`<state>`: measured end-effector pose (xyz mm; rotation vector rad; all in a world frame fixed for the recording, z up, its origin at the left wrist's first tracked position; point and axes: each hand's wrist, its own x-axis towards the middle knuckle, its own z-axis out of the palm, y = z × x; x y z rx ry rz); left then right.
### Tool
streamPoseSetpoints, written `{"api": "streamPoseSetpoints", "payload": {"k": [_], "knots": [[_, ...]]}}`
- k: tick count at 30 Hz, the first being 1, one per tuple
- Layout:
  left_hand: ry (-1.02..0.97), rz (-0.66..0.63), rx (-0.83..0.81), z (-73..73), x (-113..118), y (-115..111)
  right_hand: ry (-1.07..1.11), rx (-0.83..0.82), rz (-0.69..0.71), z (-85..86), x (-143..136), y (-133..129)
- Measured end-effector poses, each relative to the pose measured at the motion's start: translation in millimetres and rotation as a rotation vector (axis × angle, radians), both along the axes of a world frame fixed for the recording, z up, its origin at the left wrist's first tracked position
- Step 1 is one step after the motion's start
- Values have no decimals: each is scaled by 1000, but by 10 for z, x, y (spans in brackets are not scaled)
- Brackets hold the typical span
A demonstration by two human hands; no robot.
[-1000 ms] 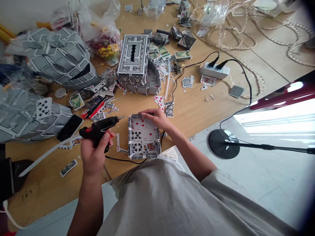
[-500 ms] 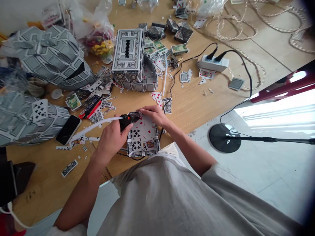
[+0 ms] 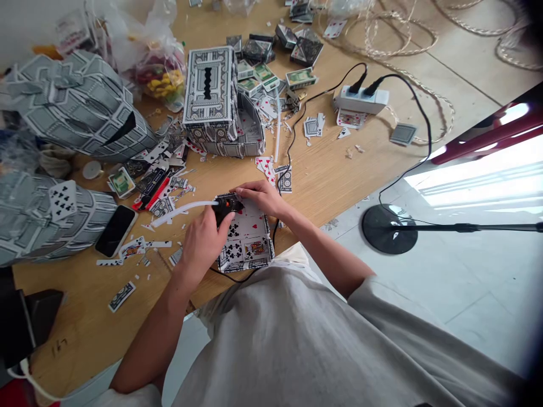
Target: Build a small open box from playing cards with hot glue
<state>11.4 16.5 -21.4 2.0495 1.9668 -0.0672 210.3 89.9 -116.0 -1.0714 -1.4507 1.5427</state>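
Note:
My left hand [image 3: 204, 236] is closed around a black glue gun [image 3: 224, 208], with a long white glue stick [image 3: 186, 210] trailing out of its back to the left. The gun's front end is at the far wall of an open box made of playing cards [image 3: 246, 243], whose inside shows card faces. With my right hand [image 3: 261, 199] I grip the far edge of this box, fingertips close to the gun's front. Whether glue is coming out is hidden. The box rests at the table's near edge, against my shirt.
A larger playing-card box [image 3: 212, 96] stands behind, amid card scraps and card packs [image 3: 267, 76]. Two big card-built shapes [image 3: 80, 107] and a phone [image 3: 115, 230] lie left. A power strip [image 3: 362, 100] with black cables and braided rope [image 3: 394, 51] are at right.
The glue gun has shifted slightly right along the box's far wall, with my left hand following. My right hand stays on the box edge. The whole view has shifted a little.

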Motion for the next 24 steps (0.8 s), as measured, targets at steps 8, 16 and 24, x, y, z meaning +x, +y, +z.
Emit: {"api": "streamPoseSetpoints", "payload": {"k": [8,16,24], "knots": [[56,1,2,-8,49,27,12,-5,-5,-4,-6,-7],[63,-8,-9,9,72,48,26,-8,-8,9,-8,-18],[77,-14,-6,-16,73,52,30,-21,-4,0,-11,-16]]}}
